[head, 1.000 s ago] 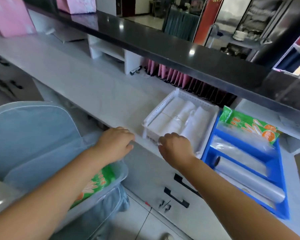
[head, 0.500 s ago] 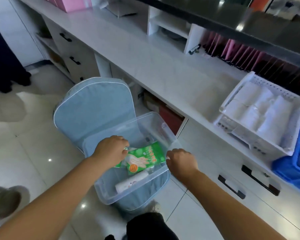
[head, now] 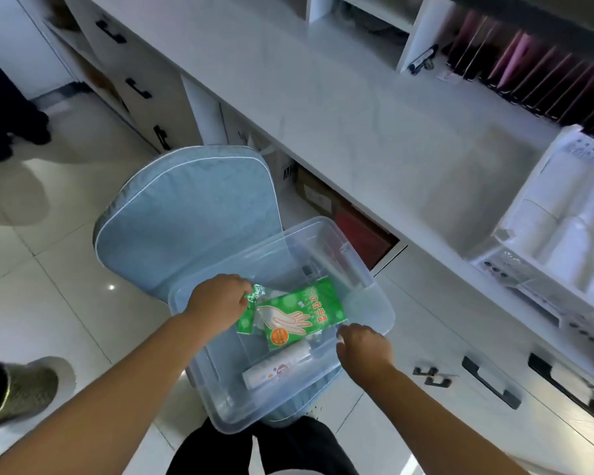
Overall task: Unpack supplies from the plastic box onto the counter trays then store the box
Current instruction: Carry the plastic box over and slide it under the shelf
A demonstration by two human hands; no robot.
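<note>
Plastic box [head: 374,303], clear and lidless, sits on a blue cushioned chair [head: 186,217] just in front of the white counter [head: 323,97].

Left hand [head: 216,303] reaches in over the box's left rim; thumb and fingers pinch the crumpled corner of a green glove packet [head: 299,313]. The packet is inside the box (print side up, a hand drawn on it), lifted at the pinched corner.

Right hand [head: 364,347] is at the near-right rim, knuckles up, fingers curled over the edge – it grips the box there.

Under the packet, toward the near end, lies a white printed roll [head: 278,368]. At the far end of the box lie clear film rolls [head: 336,265], hard to count through the plastic.

On the counter at right stands a white perforated tray [head: 494,265] packed with white bag rolls [head: 563,241]. Behind it – a row of pink and dark folders [head: 528,63] stands under the shelf. Black drawer handles [head: 491,382] run along the cabinet front below. Another person's shoe [head: 24,389] shows on the tiled floor at far left.
</note>
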